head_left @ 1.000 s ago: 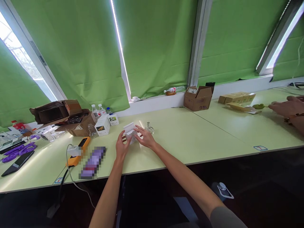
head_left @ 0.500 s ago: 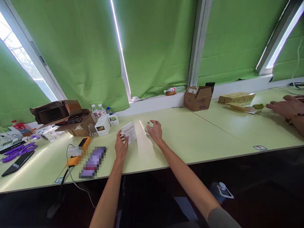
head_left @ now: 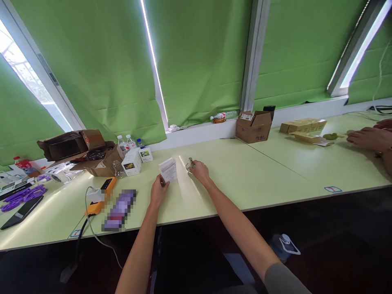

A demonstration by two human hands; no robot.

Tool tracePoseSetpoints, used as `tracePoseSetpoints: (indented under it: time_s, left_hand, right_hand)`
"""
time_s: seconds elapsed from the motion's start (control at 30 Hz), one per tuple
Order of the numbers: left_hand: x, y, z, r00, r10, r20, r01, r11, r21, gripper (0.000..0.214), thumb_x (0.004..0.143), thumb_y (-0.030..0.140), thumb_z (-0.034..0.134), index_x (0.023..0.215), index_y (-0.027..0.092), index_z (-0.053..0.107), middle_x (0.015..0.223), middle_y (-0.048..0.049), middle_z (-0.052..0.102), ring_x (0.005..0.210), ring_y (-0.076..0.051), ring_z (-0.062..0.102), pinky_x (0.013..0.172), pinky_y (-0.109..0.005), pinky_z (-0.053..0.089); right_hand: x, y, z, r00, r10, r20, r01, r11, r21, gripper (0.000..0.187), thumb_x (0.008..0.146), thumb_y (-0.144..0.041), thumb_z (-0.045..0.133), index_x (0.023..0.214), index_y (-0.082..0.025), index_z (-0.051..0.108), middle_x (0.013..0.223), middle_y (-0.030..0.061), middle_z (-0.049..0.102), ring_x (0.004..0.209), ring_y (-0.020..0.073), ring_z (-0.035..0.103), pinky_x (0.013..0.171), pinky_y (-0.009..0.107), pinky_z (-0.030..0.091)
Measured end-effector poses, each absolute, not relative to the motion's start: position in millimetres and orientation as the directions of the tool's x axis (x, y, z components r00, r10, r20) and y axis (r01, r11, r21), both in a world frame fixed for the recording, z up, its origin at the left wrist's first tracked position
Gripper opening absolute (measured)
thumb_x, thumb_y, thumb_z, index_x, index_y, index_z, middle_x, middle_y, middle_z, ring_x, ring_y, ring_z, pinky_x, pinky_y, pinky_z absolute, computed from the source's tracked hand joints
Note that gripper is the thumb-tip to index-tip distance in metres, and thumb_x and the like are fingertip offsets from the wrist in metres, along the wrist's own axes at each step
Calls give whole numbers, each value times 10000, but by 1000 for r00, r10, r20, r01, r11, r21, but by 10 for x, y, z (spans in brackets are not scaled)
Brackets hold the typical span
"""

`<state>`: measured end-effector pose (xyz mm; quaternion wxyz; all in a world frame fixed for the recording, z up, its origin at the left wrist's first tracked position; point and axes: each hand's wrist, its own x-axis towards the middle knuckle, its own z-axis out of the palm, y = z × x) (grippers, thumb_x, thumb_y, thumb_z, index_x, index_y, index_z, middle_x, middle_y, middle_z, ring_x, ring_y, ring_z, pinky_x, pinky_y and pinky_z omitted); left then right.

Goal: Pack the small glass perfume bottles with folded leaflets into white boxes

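Note:
My left hand [head_left: 158,191] is closed around the lower part of a small white carton [head_left: 168,170] with its top flap open, holding it upright on the pale green table [head_left: 239,175]. Just to the right, my right hand [head_left: 199,170] is wrapped around a small clear glass bottle [head_left: 190,163] with a metal top, which sticks out above my fingers. The two hands are a short way apart.
More white cartons [head_left: 132,163] and water bottles [head_left: 131,142] stand behind, beside open brown boxes [head_left: 73,143]. An orange device [head_left: 101,196] with a cable and a phone [head_left: 21,211] lie left. Another brown box [head_left: 254,125] and tan packs [head_left: 303,125] sit right, near another person's hands [head_left: 369,138].
My right hand left the carton, reached right and closed on the glass bottle. My left hand kept the carton and stood it more upright.

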<state>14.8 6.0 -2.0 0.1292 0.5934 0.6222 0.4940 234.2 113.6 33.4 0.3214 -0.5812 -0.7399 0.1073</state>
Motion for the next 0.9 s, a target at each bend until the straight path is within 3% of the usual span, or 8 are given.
tracePoseSetpoints:
  time_s: [0.13, 0.3, 0.47, 0.9]
  left_hand:
    - [125, 65, -43, -269, 867, 419, 623, -175, 762, 395, 786, 270, 631, 1162, 205, 526, 1002, -69, 665, 832, -179, 638, 752, -340, 508]
    - [91, 49, 2, -389, 779, 492, 669, -128, 732, 438, 806, 272, 606, 1231, 212, 516, 1114, -101, 579, 895, -185, 616, 798, -355, 503]
    - [68, 29, 32, -449, 715, 535, 687, -106, 719, 442, 792, 220, 605, 1230, 232, 548, 1097, -96, 543, 1003, -227, 593, 873, -383, 491]
    - [94, -11, 82, -469, 706, 531, 661, -119, 741, 398, 799, 225, 598, 1197, 241, 581, 1133, -100, 556, 1039, -234, 576, 866, -366, 496]
  right_hand:
    - [2329, 1112, 341, -124, 917, 379, 782, 325, -532, 300, 835, -328, 578, 1099, -213, 662, 1049, 90, 707, 924, 230, 656, 664, 263, 414]
    - [2292, 1070, 408, -108, 879, 465, 715, 394, -577, 315, 855, -368, 554, 1113, -219, 656, 1089, 71, 694, 964, 237, 641, 701, 281, 441]
    - [2257, 1018, 463, -102, 827, 552, 643, 478, -598, 327, 860, -387, 553, 1124, -216, 642, 1105, 66, 685, 1009, 239, 619, 763, 308, 459]
    - [2212, 966, 415, -150, 730, 667, 590, 608, -532, 352, 880, -449, 540, 1135, -220, 618, 1089, 67, 676, 937, 223, 622, 763, 325, 469]
